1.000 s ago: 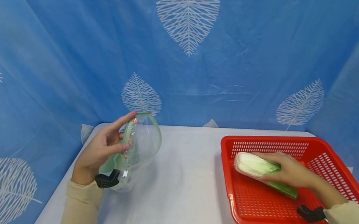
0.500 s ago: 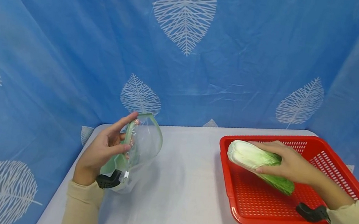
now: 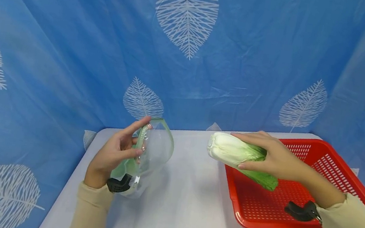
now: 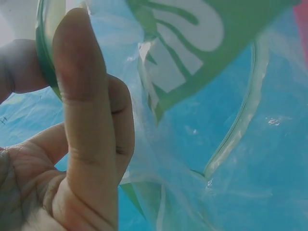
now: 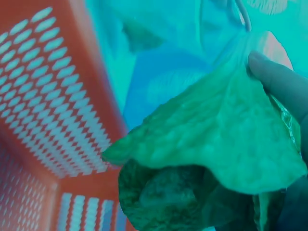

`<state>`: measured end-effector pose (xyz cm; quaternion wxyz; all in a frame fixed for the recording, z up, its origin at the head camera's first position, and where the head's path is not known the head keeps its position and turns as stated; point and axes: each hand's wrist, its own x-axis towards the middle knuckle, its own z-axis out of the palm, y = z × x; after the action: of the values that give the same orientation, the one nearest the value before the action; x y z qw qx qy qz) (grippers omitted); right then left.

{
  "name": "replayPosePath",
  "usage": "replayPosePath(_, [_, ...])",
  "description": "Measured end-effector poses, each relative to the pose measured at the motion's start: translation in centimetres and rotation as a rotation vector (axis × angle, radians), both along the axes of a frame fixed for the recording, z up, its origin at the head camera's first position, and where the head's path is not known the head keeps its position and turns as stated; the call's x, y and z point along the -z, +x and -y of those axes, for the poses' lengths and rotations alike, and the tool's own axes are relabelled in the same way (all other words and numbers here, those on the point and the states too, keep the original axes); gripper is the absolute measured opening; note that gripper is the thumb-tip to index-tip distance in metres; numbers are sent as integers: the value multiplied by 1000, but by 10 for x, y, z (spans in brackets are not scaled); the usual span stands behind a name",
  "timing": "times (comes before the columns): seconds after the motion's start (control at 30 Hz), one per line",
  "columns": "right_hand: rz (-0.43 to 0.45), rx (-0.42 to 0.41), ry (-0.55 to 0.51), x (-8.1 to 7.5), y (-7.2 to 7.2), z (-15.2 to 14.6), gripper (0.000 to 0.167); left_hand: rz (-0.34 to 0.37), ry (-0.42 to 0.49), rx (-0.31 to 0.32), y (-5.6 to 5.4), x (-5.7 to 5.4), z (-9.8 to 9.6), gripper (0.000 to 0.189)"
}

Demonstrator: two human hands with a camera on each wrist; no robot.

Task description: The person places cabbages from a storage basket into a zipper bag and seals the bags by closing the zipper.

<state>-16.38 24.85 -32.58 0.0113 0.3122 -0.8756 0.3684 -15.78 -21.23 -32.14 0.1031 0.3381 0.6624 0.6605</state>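
Observation:
My left hand (image 3: pixel 111 155) grips the green-edged mouth of a clear zip bag (image 3: pixel 159 146) between thumb and fingers. The bag gapes toward the right and has pale green printing. Close up in the left wrist view, the thumb lies along the bag's green seal strip (image 4: pixel 44 53). My right hand (image 3: pixel 279 159) holds a Chinese cabbage (image 3: pixel 228 148) from above, its white base pointing left toward the bag and its green leaves toward the basket. In the right wrist view the cabbage leaves (image 5: pixel 216 130) spread wide, and only part of the hand shows.
A red perforated plastic basket (image 3: pixel 237 209) stands on the right of the white table (image 3: pixel 186 208), under my right forearm. A blue curtain (image 3: pixel 240 52) with white leaf prints hangs behind. Black wrist mounts (image 3: pixel 300 211) stick out below both hands.
The right hand has lifted the cabbage from the basket and moved it left past the basket's left rim. The left hand and bag have shifted slightly right in view.

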Motion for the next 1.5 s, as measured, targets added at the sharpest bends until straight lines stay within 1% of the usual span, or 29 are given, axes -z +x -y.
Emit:
replayPosePath(0.2, [-19, -58, -37, -9, -5, 33, 75, 23, 4, 3, -3, 1, -9, 81])
replayPosePath(0.33, [-27, -88, -44, -14, -9, 56, 76, 33, -2, 0, -1, 0, -13, 81])
replayPosePath(0.47, [-33, -98, -44, -15, -14, 75, 76, 24, -3, 5, 0, 0, -15, 81])
replayPosePath(0.6, [-69, -124, -35, -12, -21, 91, 76, 34, 2, 6, -2, 1, -19, 81])
replayPosePath(0.7, [-107, -153, -1, -13, -24, 102, 76, 37, 10, 10, -3, 2, -23, 81])
replayPosePath(0.83, [-114, -128, 96, -15, -21, 111, 75, 42, 35, 43, -4, 4, -28, 82])
replayPosePath(0.93, [-113, -100, 183, -17, -17, 116, 75, 57, 35, 59, -4, 4, -32, 81])
replayPosePath(1.13, [-158, -104, 329, -23, -11, 125, 75, 69, 12, 70, -5, 4, -44, 80])
replayPosePath(1.27, [-187, -97, 360, -26, -10, 132, 75, 79, 21, 87, -6, 6, -48, 80])
replayPosePath(1.37, [-202, -85, 357, -27, -13, 139, 75, 75, 35, 98, -6, 7, -50, 80])
replayPosePath(1.5, [-168, -131, 407, -23, -19, 147, 72, 67, 58, 116, -7, 10, -53, 81])
